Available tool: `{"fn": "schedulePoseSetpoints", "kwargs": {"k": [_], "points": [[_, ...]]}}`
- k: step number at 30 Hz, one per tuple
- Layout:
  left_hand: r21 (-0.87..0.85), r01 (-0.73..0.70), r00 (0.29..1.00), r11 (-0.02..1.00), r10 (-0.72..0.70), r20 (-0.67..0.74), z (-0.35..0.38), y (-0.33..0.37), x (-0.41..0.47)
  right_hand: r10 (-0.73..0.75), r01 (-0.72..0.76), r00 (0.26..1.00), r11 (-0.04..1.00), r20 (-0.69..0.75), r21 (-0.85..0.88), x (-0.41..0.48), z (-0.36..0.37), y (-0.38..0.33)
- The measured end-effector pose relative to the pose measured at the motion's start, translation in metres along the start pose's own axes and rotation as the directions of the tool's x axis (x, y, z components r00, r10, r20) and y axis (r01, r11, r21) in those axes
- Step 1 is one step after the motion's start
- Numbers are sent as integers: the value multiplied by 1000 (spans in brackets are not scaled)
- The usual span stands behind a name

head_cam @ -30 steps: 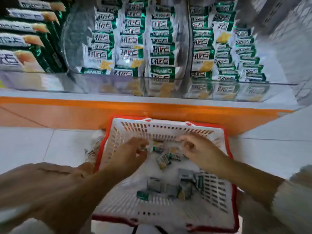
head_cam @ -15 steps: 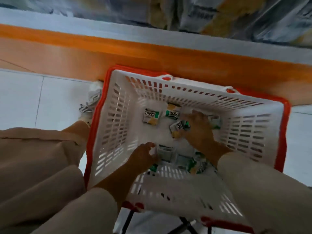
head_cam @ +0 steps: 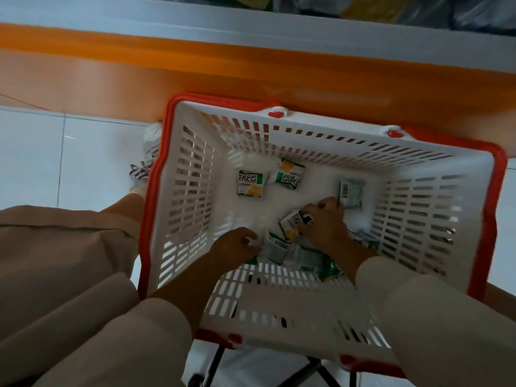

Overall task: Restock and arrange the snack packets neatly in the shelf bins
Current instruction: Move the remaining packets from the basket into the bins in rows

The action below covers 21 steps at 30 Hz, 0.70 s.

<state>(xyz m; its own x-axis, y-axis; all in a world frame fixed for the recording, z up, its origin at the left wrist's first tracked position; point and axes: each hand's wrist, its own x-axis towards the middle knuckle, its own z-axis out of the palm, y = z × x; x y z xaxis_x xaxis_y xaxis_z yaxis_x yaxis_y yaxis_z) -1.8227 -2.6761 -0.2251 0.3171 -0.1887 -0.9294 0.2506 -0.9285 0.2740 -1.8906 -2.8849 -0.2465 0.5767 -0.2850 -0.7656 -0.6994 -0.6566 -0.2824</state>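
Observation:
A white slotted basket (head_cam: pixel 192 191) with a red rim holds several small green-and-white snack packets. Two packets (head_cam: pixel 250 183) (head_cam: pixel 289 178) lie face up near its far wall, and a third (head_cam: pixel 351 193) lies barcode side up at the right. My right hand (head_cam: pixel 324 224) reaches down into the basket and grips a packet (head_cam: pixel 293 223). My left hand (head_cam: pixel 237 248) pinches the edge of a silvery packet (head_cam: pixel 275 250) in the heap by the near wall. More packets (head_cam: pixel 312 261) lie partly hidden under both hands.
The orange and white base of the shelf (head_cam: pixel 251 65) runs across the top, right behind the basket. A blurred strip of the stocked bins (head_cam: pixel 391 7) shows at the top edge. White floor tiles (head_cam: pixel 55 152), my shoe (head_cam: pixel 148 163) and my beige trouser leg (head_cam: pixel 55 261) lie left.
The view dropped from the shelf bins to the basket. Both hands went deeper into the basket; the right hand took hold of a packet and the left closed on one in the near heap.

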Motion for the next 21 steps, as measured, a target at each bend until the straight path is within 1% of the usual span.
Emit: {"fn": "schedulePoseSetpoints", "kwargs": {"k": [2,3,4,5,6,7,8,9,10,11,14,16,19,21], "points": [[-128,32,999,991,-36,-29,-7,12,-8,-16,14,1000,997,18,81,-5,-3,-3],[-236,49,997,971,-62,-47,-12,20,-12,-26,23,999,989,18,148,-9,-8,-6],[-373,46,996,927,-73,-58,-17,31,-20,-36,33,999,975,12,218,-15,-17,-10],[-520,37,991,854,-97,-88,-22,40,-26,-50,47,999,959,2,280,-23,-28,-18],[-612,76,989,787,-136,-51,-28,50,-37,-70,70,997,940,-12,333,-35,-42,-27],[-601,40,996,798,-80,-40,-33,61,-49,-86,89,996,919,-26,384,-46,-55,-34],[-696,41,997,717,-79,-23,-37,66,-60,-93,101,995,901,-39,423,-57,-66,-41],[-751,15,1000,660,-30,-7,-39,70,-66,-103,117,993,884,-57,453,-69,-76,-47],[-779,-25,999,626,48,6,-41,77,-77,-117,143,990,869,-85,473,-82,-87,-53],[-779,-82,991,621,137,5,-44,84,-88,-133,176,984,855,-122,488,-97,-97,-61],[-713,-252,942,655,334,-27,-52,107,-128,-168,260,960,827,-222,498,-142,-125,-79],[-665,-345,912,662,403,-72,-57,120,-153,-194,313,941,810,-278,496,-171,-142,-83],[-658,-450,869,604,467,-166,-73,132,-195,-227,356,931,745,-288,564,-203,-167,-76],[-631,-511,833,584,516,-198,-83,139,-222,-240,403,912,676,-332,617,-222,-183,-71]]}}
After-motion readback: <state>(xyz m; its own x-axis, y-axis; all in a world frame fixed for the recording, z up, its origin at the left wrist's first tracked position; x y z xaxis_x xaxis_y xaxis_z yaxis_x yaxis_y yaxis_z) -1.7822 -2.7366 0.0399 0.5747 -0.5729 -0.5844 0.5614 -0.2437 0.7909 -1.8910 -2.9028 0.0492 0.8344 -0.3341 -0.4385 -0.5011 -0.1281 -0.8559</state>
